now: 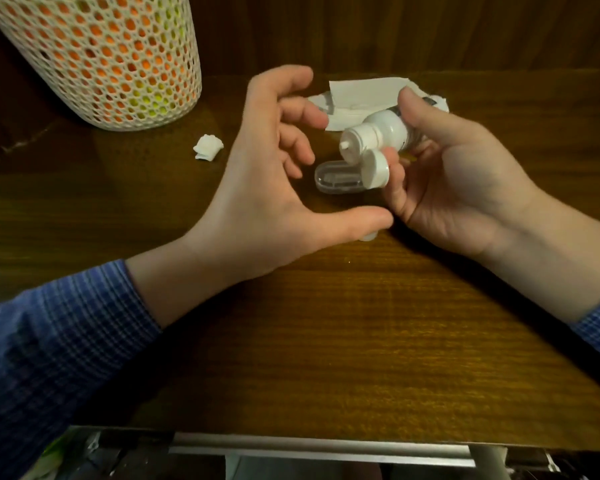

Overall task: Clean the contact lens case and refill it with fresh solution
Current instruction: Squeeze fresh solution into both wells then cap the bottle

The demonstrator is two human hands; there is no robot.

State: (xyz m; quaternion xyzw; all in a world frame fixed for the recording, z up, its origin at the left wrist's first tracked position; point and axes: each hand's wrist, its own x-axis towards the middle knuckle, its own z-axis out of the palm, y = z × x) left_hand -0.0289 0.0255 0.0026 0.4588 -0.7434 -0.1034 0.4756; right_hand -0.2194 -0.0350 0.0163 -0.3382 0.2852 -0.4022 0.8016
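Wood desk [326, 341], dim light. Right hand [440, 174] grips bottle [378, 133], flip cap open, nozzle aimed 8 o'clock. Clear case [340, 178] lies just below nozzle at 6 o'clock, long axis 3–9. Left hand [274, 174] nearby, fingers apart, empty.

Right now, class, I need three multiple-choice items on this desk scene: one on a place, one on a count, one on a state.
1. Where does the clear lens case lie?
A. on the wooden table, between the hands
B. inside the mesh basket
C. on the tissue

2. How many small crumpled tissue wads lie near the mesh basket?
A. none
B. one
C. three

3. What is the state of the solution bottle's flip cap?
A. snapped closed
B. missing
C. flipped open, nozzle bare

Answers:
1. A, the case rests on wood between the left hand and the right hand.
2. B, a single wad shows.
3. C, the cap hangs beside the bare nozzle.
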